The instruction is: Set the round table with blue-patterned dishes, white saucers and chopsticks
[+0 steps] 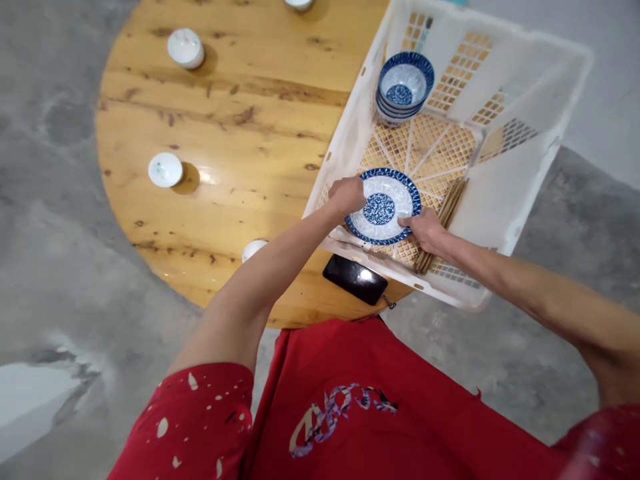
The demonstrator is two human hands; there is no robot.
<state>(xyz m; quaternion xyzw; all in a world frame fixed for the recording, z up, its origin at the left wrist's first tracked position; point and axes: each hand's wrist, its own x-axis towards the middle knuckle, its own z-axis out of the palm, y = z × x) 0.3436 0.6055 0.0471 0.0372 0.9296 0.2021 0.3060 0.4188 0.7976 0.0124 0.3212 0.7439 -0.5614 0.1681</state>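
A blue-and-white patterned plate (384,204) lies inside a white plastic crate (520,200) that rests on the right part of a round wooden table (240,133). My left hand (347,195) grips the plate's left rim with curled fingers. My right hand (426,229) holds the plate's right rim, fingers closed on it. A bundle of brown chopsticks (443,220) lies in the crate just right of the plate, partly under my right hand. A stack of blue-and-white bowls (404,87) stands at the crate's far side.
Small white cups stand on the table: one at the far left (185,47), one at the left edge (165,169), one near my left forearm (253,249). A black phone (355,279) lies at the table's near edge. Grey concrete floor surrounds the table.
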